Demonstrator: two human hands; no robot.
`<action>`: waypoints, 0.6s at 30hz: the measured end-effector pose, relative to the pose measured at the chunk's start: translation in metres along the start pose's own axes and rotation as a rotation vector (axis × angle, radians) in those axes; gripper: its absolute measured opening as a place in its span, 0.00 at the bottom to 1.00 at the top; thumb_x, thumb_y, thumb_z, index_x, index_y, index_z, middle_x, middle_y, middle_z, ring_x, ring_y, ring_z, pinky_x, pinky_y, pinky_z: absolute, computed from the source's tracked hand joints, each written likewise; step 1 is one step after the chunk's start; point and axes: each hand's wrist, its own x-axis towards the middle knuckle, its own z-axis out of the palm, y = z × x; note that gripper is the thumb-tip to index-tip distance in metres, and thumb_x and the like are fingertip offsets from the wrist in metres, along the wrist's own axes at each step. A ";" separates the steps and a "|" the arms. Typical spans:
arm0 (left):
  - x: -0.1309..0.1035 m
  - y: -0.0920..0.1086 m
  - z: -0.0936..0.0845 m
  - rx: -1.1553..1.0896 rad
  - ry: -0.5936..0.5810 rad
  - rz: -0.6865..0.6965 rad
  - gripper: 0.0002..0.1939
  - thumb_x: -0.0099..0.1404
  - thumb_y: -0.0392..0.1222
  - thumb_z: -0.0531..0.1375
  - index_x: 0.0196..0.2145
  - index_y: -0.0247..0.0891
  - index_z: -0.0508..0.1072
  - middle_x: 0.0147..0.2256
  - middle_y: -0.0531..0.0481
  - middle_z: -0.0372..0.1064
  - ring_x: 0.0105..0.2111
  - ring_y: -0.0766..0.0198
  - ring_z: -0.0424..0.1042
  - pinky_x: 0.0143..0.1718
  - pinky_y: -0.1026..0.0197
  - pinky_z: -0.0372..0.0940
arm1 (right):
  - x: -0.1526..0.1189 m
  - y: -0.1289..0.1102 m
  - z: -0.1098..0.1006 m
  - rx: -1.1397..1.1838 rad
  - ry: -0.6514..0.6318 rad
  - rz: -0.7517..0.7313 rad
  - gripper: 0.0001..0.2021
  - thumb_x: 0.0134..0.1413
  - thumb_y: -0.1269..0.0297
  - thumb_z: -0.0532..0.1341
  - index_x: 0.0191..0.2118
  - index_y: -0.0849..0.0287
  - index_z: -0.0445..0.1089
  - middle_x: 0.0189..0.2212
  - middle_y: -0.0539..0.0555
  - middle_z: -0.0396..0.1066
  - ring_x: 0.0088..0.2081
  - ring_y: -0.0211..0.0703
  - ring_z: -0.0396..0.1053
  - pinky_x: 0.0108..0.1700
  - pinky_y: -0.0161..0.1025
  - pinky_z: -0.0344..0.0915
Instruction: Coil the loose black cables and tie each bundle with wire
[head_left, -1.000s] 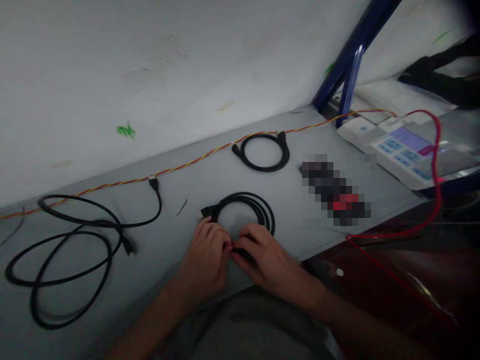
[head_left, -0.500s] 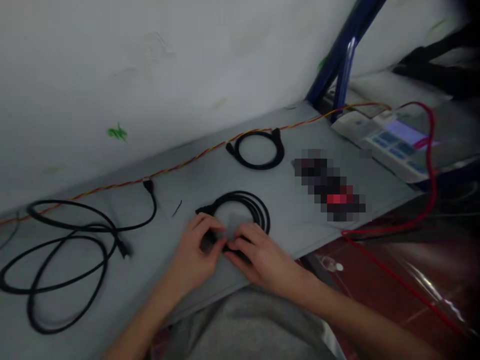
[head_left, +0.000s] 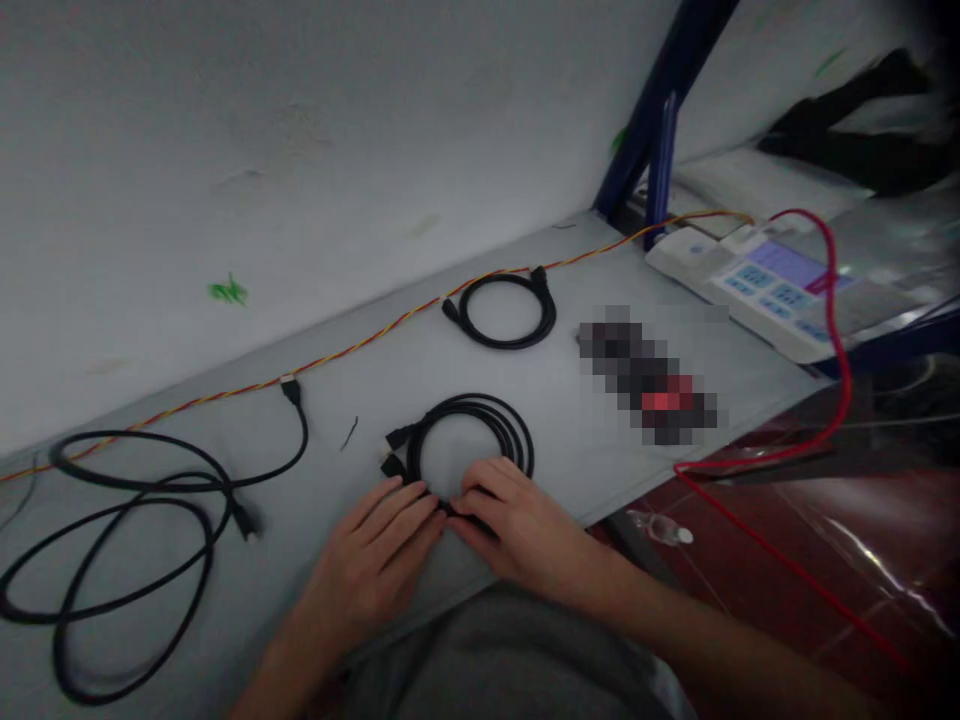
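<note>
Clear bottle (head_left: pixel 664 530) on floor (head_left: pixel 705 575); right grip (head_left: pixel 517 515) on coiled cable (head_left: pixel 414 455).

- A loosely looped black cable (head_left: pixel 228 487) lay left on the flat grey table (head_left: pixel 390 375).
- Right of it lay a coiled black cable (head_left: pixel 517 440).
- Behind that lay a smaller black coil (head_left: pixel 510 344).
- Farther right sat a white plastic device (head_left: pixel 772 290).

The cables (head_left: pixel 414 457) are black, the tabletop (head_left: pixel 379 385) grey, the twisted wire (head_left: pixel 397 323) red and yellow.
</note>
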 end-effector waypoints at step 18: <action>0.022 -0.005 0.005 -0.030 0.060 -0.104 0.08 0.73 0.33 0.59 0.43 0.39 0.79 0.40 0.47 0.80 0.43 0.55 0.78 0.42 0.53 0.76 | -0.003 -0.010 -0.009 0.091 -0.090 0.069 0.07 0.67 0.75 0.60 0.44 0.59 0.75 0.42 0.57 0.69 0.46 0.50 0.68 0.49 0.48 0.73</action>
